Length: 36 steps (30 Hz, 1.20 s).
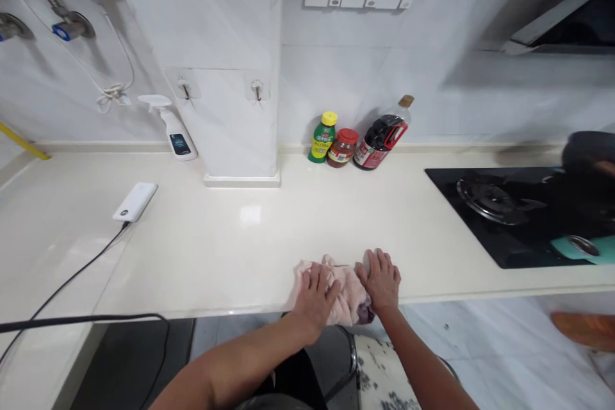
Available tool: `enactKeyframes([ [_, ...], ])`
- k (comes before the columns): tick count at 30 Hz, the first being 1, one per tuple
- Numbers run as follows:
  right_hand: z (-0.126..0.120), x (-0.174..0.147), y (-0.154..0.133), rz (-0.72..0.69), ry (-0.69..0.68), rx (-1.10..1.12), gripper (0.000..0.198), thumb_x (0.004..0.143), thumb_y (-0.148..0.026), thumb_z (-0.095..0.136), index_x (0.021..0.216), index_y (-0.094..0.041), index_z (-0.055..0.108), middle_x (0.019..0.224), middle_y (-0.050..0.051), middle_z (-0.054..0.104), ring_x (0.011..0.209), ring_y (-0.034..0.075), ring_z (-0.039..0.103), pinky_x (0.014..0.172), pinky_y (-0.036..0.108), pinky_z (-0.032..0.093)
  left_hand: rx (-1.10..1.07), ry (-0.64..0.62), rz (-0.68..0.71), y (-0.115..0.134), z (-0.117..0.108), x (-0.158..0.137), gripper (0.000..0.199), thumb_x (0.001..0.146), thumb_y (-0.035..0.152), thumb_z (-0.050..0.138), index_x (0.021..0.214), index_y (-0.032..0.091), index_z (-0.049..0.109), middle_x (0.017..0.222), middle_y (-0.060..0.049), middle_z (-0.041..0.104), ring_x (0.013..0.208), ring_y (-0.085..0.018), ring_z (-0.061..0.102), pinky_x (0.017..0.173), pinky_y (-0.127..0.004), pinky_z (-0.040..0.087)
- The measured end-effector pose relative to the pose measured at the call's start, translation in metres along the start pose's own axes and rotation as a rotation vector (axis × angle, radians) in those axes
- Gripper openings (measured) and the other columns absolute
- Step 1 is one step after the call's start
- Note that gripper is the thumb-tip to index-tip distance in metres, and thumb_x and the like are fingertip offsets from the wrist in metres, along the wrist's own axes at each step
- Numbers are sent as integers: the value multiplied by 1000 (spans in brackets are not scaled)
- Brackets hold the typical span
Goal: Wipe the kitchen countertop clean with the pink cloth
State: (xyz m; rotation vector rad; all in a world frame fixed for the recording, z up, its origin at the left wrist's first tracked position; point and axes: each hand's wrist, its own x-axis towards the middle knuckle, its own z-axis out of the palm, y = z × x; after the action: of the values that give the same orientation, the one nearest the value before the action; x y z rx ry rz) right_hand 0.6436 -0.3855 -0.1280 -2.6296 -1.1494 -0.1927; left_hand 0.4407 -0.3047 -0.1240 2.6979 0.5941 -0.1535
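Observation:
A crumpled pale pink cloth [346,300] with a dark purple patch lies at the front edge of the white counter, part of it hanging over. My left hand [313,298] rests on the cloth's left side, palm down, its fingers stretched out and thumb apart. At the cloth's right side is my right hand [383,282], also palm down, with spread fingers on the counter and the thumb towards the cloth. A small pale patch shows beside the right thumb; I cannot tell whether it is cloth.
Against the wall stand a green bottle [322,138], a red-lidded jar [342,149] and a dark sauce bottle [379,141]. A black gas hob [485,230] is on the right. Further left are a white spray bottle [175,131] and a cabled power bank [136,201].

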Motion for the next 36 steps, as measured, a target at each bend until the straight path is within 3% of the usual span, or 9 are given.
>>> enactKeyframes([
  [4,-13,11,-4,67,-36,113,59,99,-48,30,142,-17,56,156,18,47,149,34,34,118,60,27,-21,21,116,-1,-6,0,116,64,24,86,162,26,23,172,-22,1,158,-49,-3,120,-78,12],
  [8,-35,-3,-24,75,28,204,59,102,-49,30,142,-16,56,155,21,46,145,34,39,114,55,37,-58,102,237,-47,-31,-31,126,61,52,89,163,26,20,172,-19,18,157,-41,19,123,-60,28],
  [10,-42,-31,-48,-101,-24,224,57,99,-50,44,147,-19,53,159,19,42,147,35,36,116,56,35,-38,201,177,-83,-49,-46,102,72,62,78,158,30,33,166,-12,37,153,-32,33,120,-47,36],
  [13,-46,-77,-99,-428,-290,181,73,85,-52,71,151,-30,48,164,14,36,151,41,28,118,67,26,8,336,-8,-143,-80,-64,58,95,54,53,145,26,54,158,-14,49,149,-31,40,119,-51,37],
  [16,-46,-97,-151,-507,-444,126,82,76,-48,83,149,-36,49,164,11,37,149,48,28,113,73,26,45,459,-183,-190,-101,-76,51,100,47,41,136,18,61,153,-22,52,148,-38,40,114,-62,37],
  [22,-56,-73,-205,-859,-329,167,54,93,-29,66,144,-30,50,148,7,57,137,36,44,105,54,44,186,567,-242,-215,-100,-88,53,98,46,41,136,15,61,153,-19,54,147,-38,41,115,-58,37],
  [27,-43,-70,-161,-944,-272,192,49,98,-35,61,146,-31,51,149,7,57,142,30,42,109,51,41,185,570,-241,-214,-98,-87,51,99,44,37,134,16,63,151,-17,56,146,-36,43,114,-55,39],
  [31,-34,-57,-74,-778,-333,131,54,94,-34,66,147,-37,53,153,5,55,147,29,39,117,54,32,194,580,-246,-215,-100,-87,48,100,44,38,131,20,65,148,-15,59,146,-32,45,113,-52,40],
  [36,-49,-23,32,-429,-337,-103,79,77,-39,83,149,-36,52,167,10,34,155,41,20,120,71,5,211,583,-233,-216,-101,-88,50,101,44,36,130,17,66,147,-17,60,144,-34,46,111,-53,40],
])
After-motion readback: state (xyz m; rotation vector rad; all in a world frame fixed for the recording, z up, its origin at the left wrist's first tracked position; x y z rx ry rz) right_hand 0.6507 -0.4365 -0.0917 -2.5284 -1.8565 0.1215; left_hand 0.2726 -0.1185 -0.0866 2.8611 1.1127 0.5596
